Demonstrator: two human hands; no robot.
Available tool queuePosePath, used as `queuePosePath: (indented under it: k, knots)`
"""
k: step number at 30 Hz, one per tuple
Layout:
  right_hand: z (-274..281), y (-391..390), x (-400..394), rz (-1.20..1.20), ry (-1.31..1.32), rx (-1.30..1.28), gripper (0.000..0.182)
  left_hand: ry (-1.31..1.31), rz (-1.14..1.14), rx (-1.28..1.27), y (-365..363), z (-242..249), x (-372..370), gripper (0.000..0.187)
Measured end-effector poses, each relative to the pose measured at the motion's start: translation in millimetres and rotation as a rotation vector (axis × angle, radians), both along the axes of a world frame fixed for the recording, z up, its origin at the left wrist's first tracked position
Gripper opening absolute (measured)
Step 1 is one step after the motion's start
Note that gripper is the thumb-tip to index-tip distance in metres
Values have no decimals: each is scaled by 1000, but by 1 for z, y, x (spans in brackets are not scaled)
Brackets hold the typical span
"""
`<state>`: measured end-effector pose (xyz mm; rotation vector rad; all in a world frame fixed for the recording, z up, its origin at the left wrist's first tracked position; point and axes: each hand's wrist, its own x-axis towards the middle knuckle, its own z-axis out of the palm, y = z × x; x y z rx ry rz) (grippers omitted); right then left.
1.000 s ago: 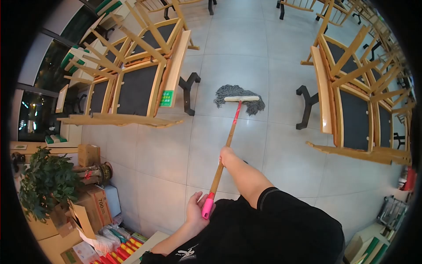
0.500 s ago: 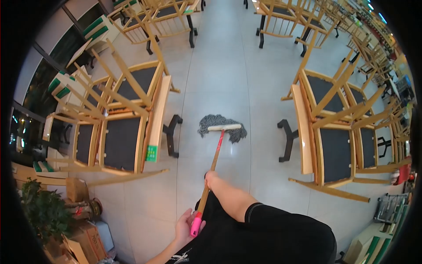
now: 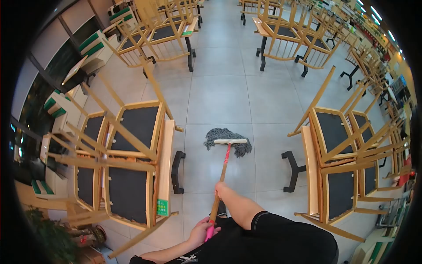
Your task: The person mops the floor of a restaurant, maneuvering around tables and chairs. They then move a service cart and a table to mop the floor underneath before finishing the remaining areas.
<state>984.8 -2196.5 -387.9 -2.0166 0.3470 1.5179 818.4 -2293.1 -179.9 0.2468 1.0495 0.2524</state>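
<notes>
A mop (image 3: 225,160) with a grey string head, a white crossbar and a wooden handle stretches out in front of me, its strings spread on the floor. My right hand (image 3: 220,189) is closed around the middle of the handle. Lower down, my left hand (image 3: 202,232) wraps the handle's top end, beside the pink grip, which shows partly between its fingers. The handle slants from my body up toward the mop head.
Tables with upturned chairs on top flank the aisle: a left table edge (image 3: 165,165) and a right table edge (image 3: 311,176). Black table legs (image 3: 177,171) reach toward the tiled floor (image 3: 220,97). More chair-topped tables stand ahead. A plant (image 3: 48,235) is at lower left.
The view has shifted, so the tables and chairs sit lower in it. The mop head appears slightly lower and further right. My left hand's fingers have closed more around the handle's end.
</notes>
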Motion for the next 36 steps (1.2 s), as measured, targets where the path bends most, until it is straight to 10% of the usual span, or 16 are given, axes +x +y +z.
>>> queuePosePath:
  k: [10, 13, 15, 18, 36]
  knots:
    - [-31, 117, 80, -2, -9, -42, 24, 33, -77, 22, 123, -9, 80, 27]
    - [-65, 155, 130, 662, -126, 206, 21, 8, -78, 74, 164, -2, 128, 26]
    - [34, 193, 162, -33, 79, 63, 18, 13, -39, 80, 194, 8, 162, 24]
    - [22, 236, 196, -129, 121, 0, 16, -11, -118, 59, 241, 28, 203, 24]
    - [20, 427, 318, -57, 235, -123, 22, -22, -57, -13, 428, 24, 317, 32]
